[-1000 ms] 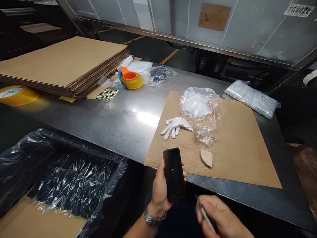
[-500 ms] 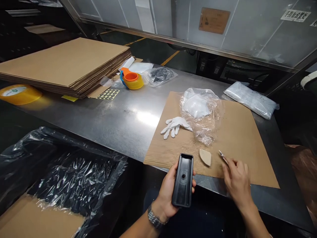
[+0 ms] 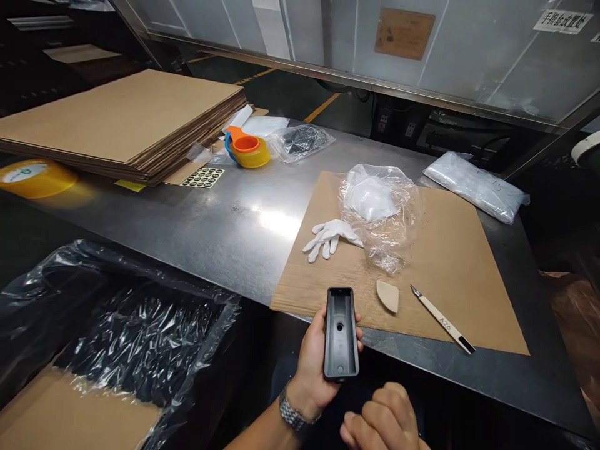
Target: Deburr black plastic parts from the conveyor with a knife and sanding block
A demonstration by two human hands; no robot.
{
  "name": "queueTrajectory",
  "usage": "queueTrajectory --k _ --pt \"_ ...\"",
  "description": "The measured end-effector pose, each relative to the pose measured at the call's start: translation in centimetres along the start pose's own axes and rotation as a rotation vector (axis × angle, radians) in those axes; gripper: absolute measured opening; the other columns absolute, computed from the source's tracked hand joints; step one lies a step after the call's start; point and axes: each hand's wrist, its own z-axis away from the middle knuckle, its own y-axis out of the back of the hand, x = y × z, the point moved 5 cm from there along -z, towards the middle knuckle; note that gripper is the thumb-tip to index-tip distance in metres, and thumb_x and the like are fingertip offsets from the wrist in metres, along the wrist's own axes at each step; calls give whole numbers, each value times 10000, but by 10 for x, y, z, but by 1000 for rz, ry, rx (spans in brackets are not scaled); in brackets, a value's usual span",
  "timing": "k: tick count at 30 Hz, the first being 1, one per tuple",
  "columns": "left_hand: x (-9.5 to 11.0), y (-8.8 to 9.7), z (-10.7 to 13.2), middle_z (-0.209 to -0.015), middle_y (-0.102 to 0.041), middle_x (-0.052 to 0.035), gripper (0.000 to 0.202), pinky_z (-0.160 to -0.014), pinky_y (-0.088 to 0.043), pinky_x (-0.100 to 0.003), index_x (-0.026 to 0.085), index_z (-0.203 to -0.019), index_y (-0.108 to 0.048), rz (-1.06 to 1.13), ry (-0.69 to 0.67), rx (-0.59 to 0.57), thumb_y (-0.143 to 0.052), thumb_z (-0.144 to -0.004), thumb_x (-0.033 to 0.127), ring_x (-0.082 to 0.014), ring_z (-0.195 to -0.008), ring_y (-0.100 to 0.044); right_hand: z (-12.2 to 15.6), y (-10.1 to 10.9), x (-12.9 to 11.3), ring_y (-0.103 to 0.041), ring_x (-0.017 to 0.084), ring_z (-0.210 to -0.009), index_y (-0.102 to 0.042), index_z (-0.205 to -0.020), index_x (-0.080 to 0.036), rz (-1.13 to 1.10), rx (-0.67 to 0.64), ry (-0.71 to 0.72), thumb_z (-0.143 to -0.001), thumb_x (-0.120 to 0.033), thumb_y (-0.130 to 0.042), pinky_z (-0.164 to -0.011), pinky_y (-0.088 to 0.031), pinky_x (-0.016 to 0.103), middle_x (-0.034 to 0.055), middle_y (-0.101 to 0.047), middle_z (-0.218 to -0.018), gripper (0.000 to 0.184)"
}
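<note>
Left hand, lower centre: fingers wrapped round a black oblong plastic tray-shaped part, hollow side up. Right hand, bottom edge: fingers curled loosely, empty. White-handled craft knife lies on the brown cardboard sheet, right of centre.

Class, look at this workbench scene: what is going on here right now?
A person stands at a metal table. The left hand holds a black plastic tray-like part upright, hollow side showing. The right hand is curled, empty, just below it. A small craft knife lies on the cardboard sheet, beside a tan wedge, a white glove and a crumpled clear bag.
</note>
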Motion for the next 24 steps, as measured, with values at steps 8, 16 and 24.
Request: queueTrajectory --k 8,16,24 --pt "-11 1 7 -552 -636 -78 508 -460 -464 -214 53 -757 -651 -95 189 -38 -373 -877 461 -132 -465 -588 -29 7 41 -501 147 -689 -594 -946 -143 -357 -254 -265 -914 -273 -451 -621 -398 287 44 -575 -743 195" --pt "-18 4 10 -567 -616 -4 336 -601 -462 -202 131 -619 -600 -22 135 32 -487 -859 337 -96 -526 -564 -40 -15 25 -451 166 -719 -563 -756 -158 -387 -478 -170 -917 -432 -390 -645 -317 305 33 -580 -724 362" --pt "-27 10 12 -543 -535 31 294 -568 -410 -203 123 -701 -633 -96 187 19 -562 -806 388 -83 -511 -492 -38 -20 29 -434 177 -738 -554 -886 -141 -498 -609 -157 -899 -491 -371 -676 -334 322 48 -559 -753 394"
